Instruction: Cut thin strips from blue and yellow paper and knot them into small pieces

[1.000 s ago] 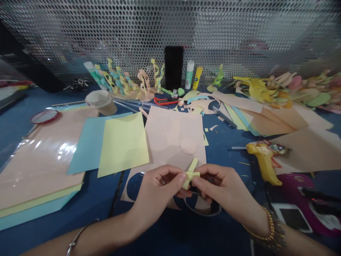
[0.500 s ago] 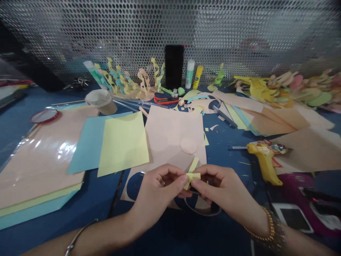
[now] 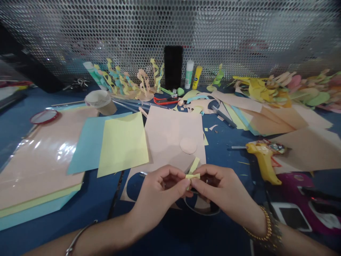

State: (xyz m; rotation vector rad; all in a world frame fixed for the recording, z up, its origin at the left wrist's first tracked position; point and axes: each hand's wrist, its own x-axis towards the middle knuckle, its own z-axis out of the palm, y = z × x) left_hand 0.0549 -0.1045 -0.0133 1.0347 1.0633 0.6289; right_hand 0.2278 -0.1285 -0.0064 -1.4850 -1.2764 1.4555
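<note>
Both of my hands pinch a small folded strip of pale yellow paper (image 3: 193,176) between their fingertips, low in the middle of the view. My left hand (image 3: 158,190) holds its left end, and my right hand (image 3: 222,188) holds its right end. One tail of the strip sticks up and away from me. Just beyond my fingers lies a pink paper sheet (image 3: 170,135) with a pink paper disc (image 3: 188,145) on it. The hands hide part of a dark round cut-out beneath them.
A pale yellow sheet (image 3: 122,142) and a blue sheet (image 3: 85,145) lie to the left. A yellow glue gun (image 3: 263,160) rests to the right. Beyond stand a black phone (image 3: 173,67), glue sticks (image 3: 189,74), and paper cut-outs before a perforated metal screen (image 3: 170,25).
The yellow strip has swung from tilted to nearly level between my fingertips. My hands have shifted only slightly.
</note>
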